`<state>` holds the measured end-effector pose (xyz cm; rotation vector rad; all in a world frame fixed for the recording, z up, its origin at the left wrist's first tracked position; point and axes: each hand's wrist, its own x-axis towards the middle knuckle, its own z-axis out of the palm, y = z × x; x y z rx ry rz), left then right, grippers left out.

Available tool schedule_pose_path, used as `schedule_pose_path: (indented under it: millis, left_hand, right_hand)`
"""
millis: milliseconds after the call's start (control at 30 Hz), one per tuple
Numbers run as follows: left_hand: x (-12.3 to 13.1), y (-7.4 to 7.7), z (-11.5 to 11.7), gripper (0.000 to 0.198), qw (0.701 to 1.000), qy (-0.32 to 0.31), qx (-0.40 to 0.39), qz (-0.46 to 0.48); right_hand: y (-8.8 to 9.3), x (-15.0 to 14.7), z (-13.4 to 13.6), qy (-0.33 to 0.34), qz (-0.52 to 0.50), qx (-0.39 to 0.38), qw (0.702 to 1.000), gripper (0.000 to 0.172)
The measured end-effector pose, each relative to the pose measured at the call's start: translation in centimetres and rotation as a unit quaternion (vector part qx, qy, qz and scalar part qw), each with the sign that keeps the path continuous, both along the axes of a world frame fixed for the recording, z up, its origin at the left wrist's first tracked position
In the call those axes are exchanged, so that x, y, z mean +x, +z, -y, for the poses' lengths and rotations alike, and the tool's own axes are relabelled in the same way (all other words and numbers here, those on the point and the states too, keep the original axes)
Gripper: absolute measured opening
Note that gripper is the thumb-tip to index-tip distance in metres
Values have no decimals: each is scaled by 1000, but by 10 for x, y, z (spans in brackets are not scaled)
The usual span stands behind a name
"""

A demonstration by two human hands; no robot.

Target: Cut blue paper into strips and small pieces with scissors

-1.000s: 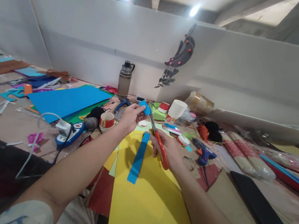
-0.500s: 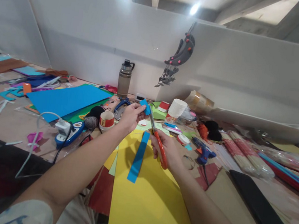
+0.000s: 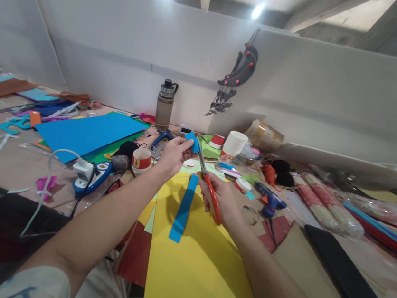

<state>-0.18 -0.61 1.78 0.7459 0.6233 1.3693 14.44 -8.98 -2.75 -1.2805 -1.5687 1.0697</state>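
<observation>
Between the thumb and fingers of my left hand is a small piece of blue paper. My right hand grips a pair of scissors by the orange-red handles, the blades pointing up and away from me. Those blades meet the right edge of the blue piece; whether they are cutting into it I cannot tell. Below both hands, a blue paper strip lies on a large yellow sheet.
Left of my arms are a big blue sheet, a power strip and a red-and-white paper cup. A bottle stands at the back. To the right lie a blue glue gun and a black flat object.
</observation>
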Motion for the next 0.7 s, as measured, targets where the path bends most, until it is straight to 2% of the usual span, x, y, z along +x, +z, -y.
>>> schedule_pose_path:
  millis: [367, 700]
  left_hand:
    - [-1, 1, 2, 20, 1000, -6, -2, -2]
    - [-2, 1, 1, 19, 1000, -9, 0, -8]
  right_hand:
    - [-2, -2, 0, -34, 28, -7, 999, 26]
    - [4, -2, 4, -37, 40, -15, 998, 19]
